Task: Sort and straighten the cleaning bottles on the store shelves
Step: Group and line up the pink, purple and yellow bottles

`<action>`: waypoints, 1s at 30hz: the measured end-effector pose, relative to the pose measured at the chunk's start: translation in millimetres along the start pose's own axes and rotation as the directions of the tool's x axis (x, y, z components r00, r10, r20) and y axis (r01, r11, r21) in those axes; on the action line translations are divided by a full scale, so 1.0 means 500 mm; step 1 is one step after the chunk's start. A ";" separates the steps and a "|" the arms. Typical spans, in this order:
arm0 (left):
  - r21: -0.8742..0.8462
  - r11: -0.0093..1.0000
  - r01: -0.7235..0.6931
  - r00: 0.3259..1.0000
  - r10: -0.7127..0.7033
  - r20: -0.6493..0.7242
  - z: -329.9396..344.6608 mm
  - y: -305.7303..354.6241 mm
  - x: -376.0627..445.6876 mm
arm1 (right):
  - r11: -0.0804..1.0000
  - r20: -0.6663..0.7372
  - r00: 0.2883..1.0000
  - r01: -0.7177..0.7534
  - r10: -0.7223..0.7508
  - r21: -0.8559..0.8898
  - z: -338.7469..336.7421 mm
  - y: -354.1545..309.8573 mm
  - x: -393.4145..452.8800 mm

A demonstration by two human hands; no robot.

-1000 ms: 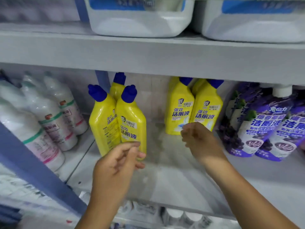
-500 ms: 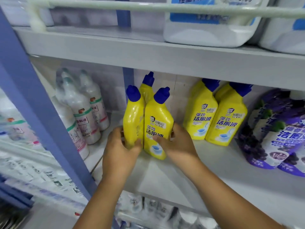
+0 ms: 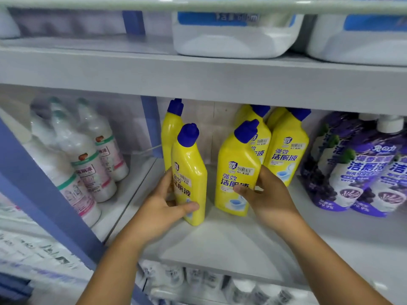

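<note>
The left hand point(image 3: 163, 205) grips one yellow bottle point(image 3: 189, 179) on the shelf point(image 3: 220, 243). The right hand point(image 3: 268, 194) grips a second yellow bottle point(image 3: 236, 172) just beside it.

Left arm: bare forearm rising from the lower left, angled up and to the right.
Left hand point(image 3: 163, 205): curled round the lower half of the left bottle point(image 3: 189, 172); thumb point(image 3: 187, 207) lies across the front near the base, fingers point(image 3: 164, 183) reach up behind the bottle's left edge.
Right arm: bare forearm entering from the lower right corner, angled up and to the left.
Right hand point(image 3: 271, 194): grips the right bottle point(image 3: 237, 170) from its right side; thumb point(image 3: 242, 190) presses across the front label, fingers wrap behind, out of sight.
Spacing: hands apart, one bottle in each.
</note>
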State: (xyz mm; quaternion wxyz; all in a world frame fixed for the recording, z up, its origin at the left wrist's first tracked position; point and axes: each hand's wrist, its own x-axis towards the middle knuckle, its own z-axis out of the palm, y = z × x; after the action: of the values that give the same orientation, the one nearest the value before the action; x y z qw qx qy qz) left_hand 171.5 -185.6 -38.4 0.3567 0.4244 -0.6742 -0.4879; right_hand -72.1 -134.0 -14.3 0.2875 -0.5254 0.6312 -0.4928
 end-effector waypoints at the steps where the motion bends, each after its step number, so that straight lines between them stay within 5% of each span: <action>1: 0.036 0.999 -0.002 0.999 0.003 -0.038 0.012 0.003 0.004 | 1.000 -0.007 1.000 -0.004 0.004 -0.005 -0.009 0.002 0.001; 8: 0.006 1.000 0.025 0.960 -0.023 -0.278 0.134 0.030 0.069 | 1.000 -0.070 0.998 0.007 -0.008 -0.012 -0.101 0.022 0.001; 13: 0.019 1.000 -0.024 0.958 0.029 -0.286 0.175 0.031 0.100 | 1.000 -0.129 0.991 -0.015 0.015 0.002 -0.134 0.061 0.000; 15: 0.141 0.983 -0.117 0.861 0.171 -0.479 0.144 0.034 0.074 | 1.000 -0.109 0.994 -0.016 0.017 0.004 -0.146 0.071 0.002; 17: 0.282 0.947 -0.154 0.655 0.312 -0.688 0.088 0.021 0.070 | 1.000 -0.110 0.994 -0.012 0.011 -0.012 -0.154 0.079 0.004; 18: 0.299 0.947 -0.121 0.606 0.309 -0.733 0.055 0.015 0.080 | 1.000 -0.120 0.993 -0.010 0.008 -0.016 -0.156 0.082 0.005; 22: 0.109 0.994 0.019 0.846 0.042 -0.532 0.000 0.013 0.145 | 1.000 -0.161 0.987 -0.003 0.000 -0.017 -0.160 0.089 0.014; 26: 0.191 0.979 0.074 0.874 0.028 -0.485 -0.003 -0.009 0.147 | 1.000 -0.159 0.987 -0.008 0.005 -0.015 -0.164 0.092 0.017; 30: 0.021 0.998 0.057 0.916 -0.044 -0.398 -0.014 -0.008 0.070 | 1.000 -0.147 0.989 -0.013 0.012 -0.009 -0.170 0.095 0.021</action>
State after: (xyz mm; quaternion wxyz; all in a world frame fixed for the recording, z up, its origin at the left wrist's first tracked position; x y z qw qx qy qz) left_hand 165.4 -220.9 -37.8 0.4666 0.5374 -0.5844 -0.3899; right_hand -167.9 -118.8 -27.0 0.2408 -0.4852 0.6563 -0.5252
